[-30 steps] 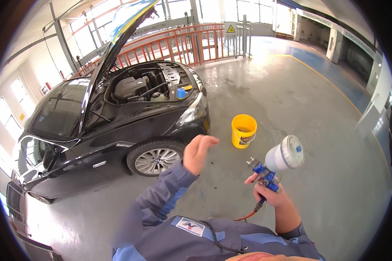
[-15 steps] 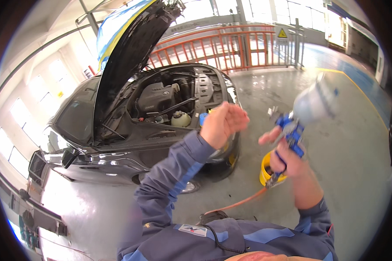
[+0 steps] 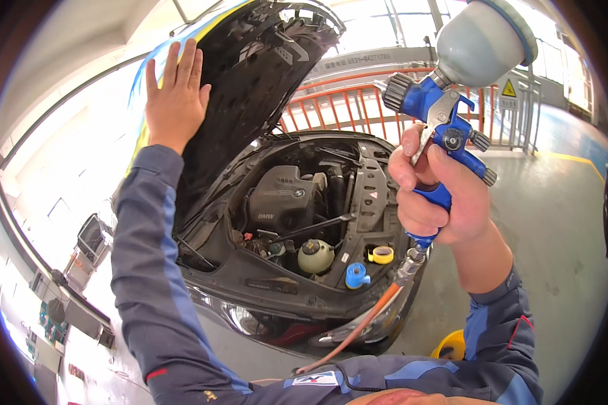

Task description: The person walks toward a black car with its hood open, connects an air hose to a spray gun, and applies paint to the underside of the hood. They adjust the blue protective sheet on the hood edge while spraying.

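Observation:
My right hand [image 3: 459,196] is wrapped round the handle of a blue spray gun [image 3: 446,111], with fingers at its trigger. A pale, translucent paint cup [image 3: 483,44] tops the gun, and an orange air hose [image 3: 378,307] hangs from its base. My left hand [image 3: 175,101] is raised with its fingers stretched out, in front of the edge of the car's lifted black hood [image 3: 250,81]. Whether its palm touches the hood cannot be made out. Blue and yellow sheeting [image 3: 142,94] covers the hood's outer side. Nothing shows in the left hand.
Below the hood lies the engine bay [image 3: 287,202] of the black car. A blue tape roll [image 3: 357,275] and a yellow tape roll [image 3: 381,254] rest on its front edge. A yellow bucket [image 3: 450,345] stands on the floor. Red railings [image 3: 338,111] run behind the car.
My left hand has gone up and left to the hood, its fingers now outstretched. My right hand has raised the spray gun. The car appears nearer.

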Demonstrator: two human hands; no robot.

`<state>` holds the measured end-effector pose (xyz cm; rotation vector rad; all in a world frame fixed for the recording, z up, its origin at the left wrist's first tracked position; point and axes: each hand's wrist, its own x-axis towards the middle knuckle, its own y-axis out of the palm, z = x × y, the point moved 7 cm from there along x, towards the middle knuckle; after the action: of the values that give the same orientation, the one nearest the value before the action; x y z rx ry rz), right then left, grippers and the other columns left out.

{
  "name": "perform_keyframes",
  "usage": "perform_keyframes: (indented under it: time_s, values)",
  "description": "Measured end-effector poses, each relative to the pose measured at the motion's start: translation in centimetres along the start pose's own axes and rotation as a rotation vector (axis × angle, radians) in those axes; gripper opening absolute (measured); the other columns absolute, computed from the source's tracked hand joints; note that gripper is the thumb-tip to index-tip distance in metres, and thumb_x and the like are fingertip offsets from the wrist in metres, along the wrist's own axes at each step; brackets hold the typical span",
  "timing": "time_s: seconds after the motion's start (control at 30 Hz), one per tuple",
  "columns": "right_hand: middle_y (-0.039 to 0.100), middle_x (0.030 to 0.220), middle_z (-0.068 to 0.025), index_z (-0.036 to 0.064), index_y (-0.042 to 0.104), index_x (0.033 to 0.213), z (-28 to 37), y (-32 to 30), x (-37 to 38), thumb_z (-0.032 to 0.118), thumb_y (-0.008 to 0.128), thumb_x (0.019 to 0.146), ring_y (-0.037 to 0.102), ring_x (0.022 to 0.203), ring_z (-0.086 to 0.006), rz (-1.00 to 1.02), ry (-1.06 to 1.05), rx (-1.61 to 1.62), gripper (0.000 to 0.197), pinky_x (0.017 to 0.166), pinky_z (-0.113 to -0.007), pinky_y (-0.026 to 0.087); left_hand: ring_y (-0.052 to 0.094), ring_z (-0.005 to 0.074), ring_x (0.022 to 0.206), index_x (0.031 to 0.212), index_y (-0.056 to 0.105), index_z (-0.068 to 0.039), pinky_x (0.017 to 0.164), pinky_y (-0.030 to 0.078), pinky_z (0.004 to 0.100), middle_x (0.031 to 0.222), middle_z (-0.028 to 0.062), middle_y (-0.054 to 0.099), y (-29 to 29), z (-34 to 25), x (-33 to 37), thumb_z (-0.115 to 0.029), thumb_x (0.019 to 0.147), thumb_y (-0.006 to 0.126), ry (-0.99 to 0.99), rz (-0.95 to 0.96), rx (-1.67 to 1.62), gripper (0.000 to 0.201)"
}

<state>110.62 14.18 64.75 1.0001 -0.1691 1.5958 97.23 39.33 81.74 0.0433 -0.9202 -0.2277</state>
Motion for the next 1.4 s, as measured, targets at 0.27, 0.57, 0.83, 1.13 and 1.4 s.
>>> perform_keyframes:
  time_s: [0.27,0.57,0.83,1.13,1.4]
  values:
    - [0.051,0.095,-0.0071,0.0106,0.041,0.113,2.1,-11.5,10.1,0.031,0.041,0.104,0.034,0.040,-0.0048,0.265,-0.023,0.042,0.022,0.038,-0.023,0.029,0.021,0.0151,0.146,0.149,0.038,-0.026,0.117,0.020,0.0477,0.160,-0.0086,0.023,0.3,-2.2,7.5,-0.048,0.094,0.052,0.166,-0.008,0.246,0.061]
    - [0.053,0.086,-0.0090,0.0055,0.049,0.108,1.0,-20.4,16.7,0.016,0.050,0.098,0.040,0.044,-0.0066,0.494,0.147,0.318,0.015,0.041,-0.023,0.032,0.018,0.0298,0.147,0.126,0.064,-0.021,0.120,0.009,0.0554,0.156,0.0046,0.032,-0.9,-8.8,17.8,-0.051,0.085,0.060,0.390,0.115,0.310,0.051]
    - [0.055,0.084,-0.0093,0.0040,0.049,0.107,1.2,-21.1,19.6,0.022,0.054,0.097,0.041,0.043,-0.0075,0.554,0.045,0.470,0.022,0.040,-0.024,0.031,0.022,0.0247,0.147,0.122,0.067,-0.020,0.121,0.009,0.0511,0.153,0.0044,0.038,1.4,-13.3,23.0,-0.049,0.082,0.063,0.558,0.174,0.316,0.050]
    - [0.053,0.093,-0.0128,0.0054,0.047,0.115,2.0,-24.3,22.4,0.029,0.049,0.100,0.037,0.040,-0.0058,0.540,-0.071,0.674,0.028,0.038,-0.023,0.032,0.016,0.0299,0.148,0.131,0.059,-0.017,0.118,0.008,0.0593,0.156,0.0072,0.033,-0.6,-11.0,17.5,-0.053,0.082,0.061,0.531,0.266,0.519,0.061]
    - [0.050,0.096,-0.0091,0.0090,0.039,0.115,1.5,-24.3,21.4,0.034,0.042,0.104,0.036,0.040,-0.0037,0.625,-0.072,0.529,0.028,0.038,-0.022,0.032,0.022,0.0410,0.142,0.133,0.058,-0.016,0.114,0.015,0.0630,0.151,0.0145,0.035,1.6,-12.8,17.6,-0.047,0.086,0.061,0.207,0.253,0.505,0.056]
